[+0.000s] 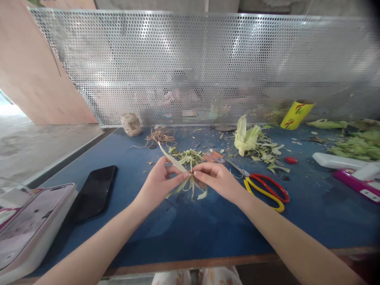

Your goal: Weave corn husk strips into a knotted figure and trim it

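A: Head view. Hands?

B: Left hand [162, 177] and right hand [218, 178] both in a tight thumb-and-finger pinch on the strip bundle [192, 184], no gap visible. Other fingers loosely curled.

A: Bundle location?

B: Left of the scissors [248, 174], over the desk [166, 233]. Touching it or just above, can't tell. Wide pale strip [171, 156] slants up past the left fingers.

A: Failure modes?

B: My read: uneven pull could tear the thin strips at the pinch. One thumb easing off could let the bundle fan apart. Green shreds [177, 152], left of the scissors and behind the bundle, could get mixed in. Right forearm is near the scissors' handles; a sideways sweep could snag them.

A: Containers?

B: Yellow tube [297, 115], beyond and right of the scissors, open end up; contents unreadable. Pale case [56, 223], far left of the scissors, carries a lit phone [32, 229]; can't tell if it's recessed or just laid on.
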The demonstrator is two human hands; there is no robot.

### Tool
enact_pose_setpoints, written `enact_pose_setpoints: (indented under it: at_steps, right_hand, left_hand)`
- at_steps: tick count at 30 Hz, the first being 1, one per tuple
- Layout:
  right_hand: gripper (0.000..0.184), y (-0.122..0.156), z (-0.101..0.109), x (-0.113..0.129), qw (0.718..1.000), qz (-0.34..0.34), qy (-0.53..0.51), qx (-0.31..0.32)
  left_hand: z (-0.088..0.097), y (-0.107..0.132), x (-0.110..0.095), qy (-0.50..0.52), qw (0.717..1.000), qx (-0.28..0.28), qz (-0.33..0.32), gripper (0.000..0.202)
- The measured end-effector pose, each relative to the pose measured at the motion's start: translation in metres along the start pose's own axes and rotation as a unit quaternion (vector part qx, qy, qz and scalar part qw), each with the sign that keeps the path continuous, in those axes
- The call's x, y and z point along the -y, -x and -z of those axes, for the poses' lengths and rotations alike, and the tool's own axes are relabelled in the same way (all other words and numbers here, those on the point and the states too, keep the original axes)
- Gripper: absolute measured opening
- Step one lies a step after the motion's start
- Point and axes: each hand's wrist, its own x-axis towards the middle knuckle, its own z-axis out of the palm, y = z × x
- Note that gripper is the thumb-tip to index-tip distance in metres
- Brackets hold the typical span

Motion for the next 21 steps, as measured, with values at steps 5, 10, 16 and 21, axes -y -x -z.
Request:
enact_pose_setpoints:
  at_steps: [5,10,16,21]
  right_hand:
    - [0.010,0.000,-0.001,0.000,1.000,0.023,-0.018,-0.009]
    - [0.012,-0.003,0.002,0.000,0.996,0.047,-0.019,-0.072]
    - [0.013,-0.004,-0.001,-0.007,0.994,0.074,-0.045,-0.060]
    - [0.017,-0.002,-0.002,-0.007,0.996,0.046,-0.031,-0.069]
  left_hand:
    - [0.002,0.002,0.003,-0.145,0.979,-0.054,-0.133,0.024]
    - [0.003,0.010,0.000,-0.347,0.848,-0.160,-0.368,0.021]
    - [-0.002,0.011,-0.001,-0.420,0.799,-0.158,-0.399,0.006]
    - [-0.004,0.010,0.003,-0.447,0.779,-0.174,-0.404,0.005]
